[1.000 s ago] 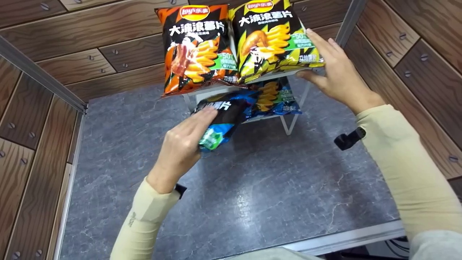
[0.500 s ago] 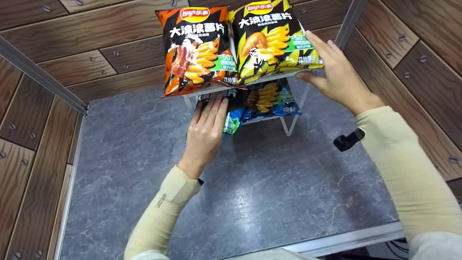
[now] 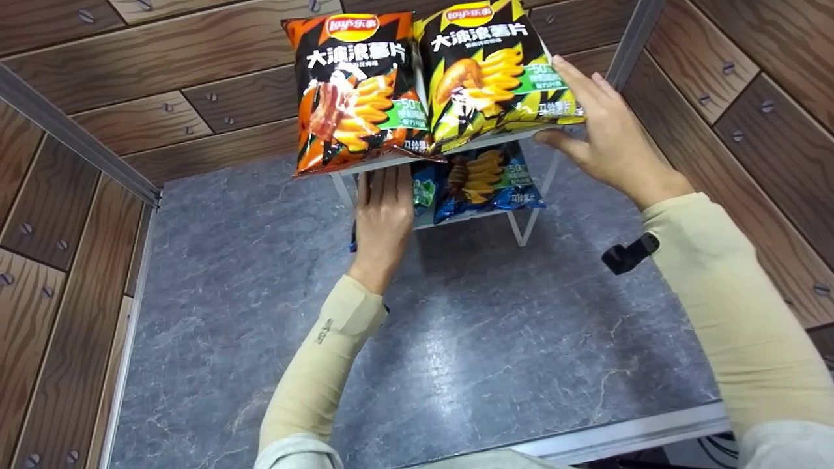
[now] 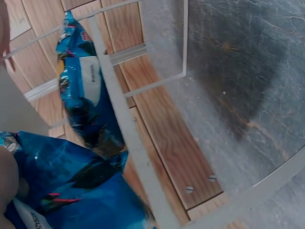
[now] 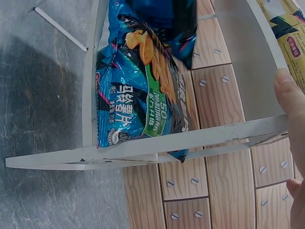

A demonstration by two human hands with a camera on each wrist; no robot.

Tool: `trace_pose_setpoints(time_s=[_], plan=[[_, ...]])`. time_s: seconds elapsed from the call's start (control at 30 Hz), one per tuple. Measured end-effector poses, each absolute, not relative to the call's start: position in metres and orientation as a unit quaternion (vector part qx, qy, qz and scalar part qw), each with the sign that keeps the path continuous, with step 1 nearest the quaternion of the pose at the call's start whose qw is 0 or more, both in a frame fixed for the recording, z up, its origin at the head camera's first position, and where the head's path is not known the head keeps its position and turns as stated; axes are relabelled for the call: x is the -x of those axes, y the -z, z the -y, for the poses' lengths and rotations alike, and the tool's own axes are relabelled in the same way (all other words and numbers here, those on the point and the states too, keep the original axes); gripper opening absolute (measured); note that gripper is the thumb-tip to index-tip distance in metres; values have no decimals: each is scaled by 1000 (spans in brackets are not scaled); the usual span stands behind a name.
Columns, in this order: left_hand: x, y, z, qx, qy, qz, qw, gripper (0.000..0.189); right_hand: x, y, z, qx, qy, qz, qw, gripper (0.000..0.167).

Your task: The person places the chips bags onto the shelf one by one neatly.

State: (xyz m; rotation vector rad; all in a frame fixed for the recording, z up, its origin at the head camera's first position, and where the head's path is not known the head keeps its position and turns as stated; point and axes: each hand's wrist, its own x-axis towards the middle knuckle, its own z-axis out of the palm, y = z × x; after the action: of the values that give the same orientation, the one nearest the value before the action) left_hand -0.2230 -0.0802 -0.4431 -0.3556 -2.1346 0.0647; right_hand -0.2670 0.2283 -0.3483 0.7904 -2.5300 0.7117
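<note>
On the lower tier of a white metal rack [image 5: 200, 136], my left hand [image 3: 384, 221] holds a blue bag of potato chips [image 4: 81, 191]. The upper tier hides my left fingertips and much of that bag. Beside it lies a second blue chip bag [image 3: 485, 182], its front facing up. My right hand [image 3: 612, 133] grips the right end of the upper tier, thumb low and fingers higher, close to a yellow chip bag [image 3: 495, 71]. An orange chip bag [image 3: 355, 91] leans next to the yellow one on that tier.
The rack stands on a grey marbled tabletop [image 3: 495, 312]. Wood-patterned panels [image 3: 228, 65] rise behind and at both sides, joined by metal corner posts. A metal rail [image 3: 625, 433] runs along the front edge, with dark cables beyond it at lower right.
My left hand has moved forward and right with the blue chip bag, from in front of the rack to under its upper tier. My right hand has stayed in place.
</note>
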Motion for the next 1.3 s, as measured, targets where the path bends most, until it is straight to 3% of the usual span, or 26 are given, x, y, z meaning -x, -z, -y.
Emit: trace_pose_setpoints(time_s=[0.37, 0.6, 0.67, 0.8, 0.9, 1.07, 1.3], plan=[[229, 452, 73, 123, -59, 941, 309, 45, 268, 351, -227, -282, -260, 902, 196, 85], [226, 455, 75, 138, -79, 941, 300, 42, 269, 350, -226, -283, -261, 902, 193, 85], [226, 456, 77, 141, -86, 946, 278, 58, 270, 350, -226, -285, -261, 902, 194, 85], [224, 459, 79, 141, -96, 966, 194, 115, 270, 350, -225, -287, -262, 900, 196, 85], [225, 459, 80, 140, -98, 974, 151, 126, 272, 350, -225, -289, -264, 899, 196, 85], [229, 462, 81, 149, -56, 979, 127, 126, 274, 351, -227, -290, -262, 900, 194, 85], [233, 465, 85, 180, 24, 971, 155, 120, 276, 352, -231, -276, -272, 904, 181, 85]])
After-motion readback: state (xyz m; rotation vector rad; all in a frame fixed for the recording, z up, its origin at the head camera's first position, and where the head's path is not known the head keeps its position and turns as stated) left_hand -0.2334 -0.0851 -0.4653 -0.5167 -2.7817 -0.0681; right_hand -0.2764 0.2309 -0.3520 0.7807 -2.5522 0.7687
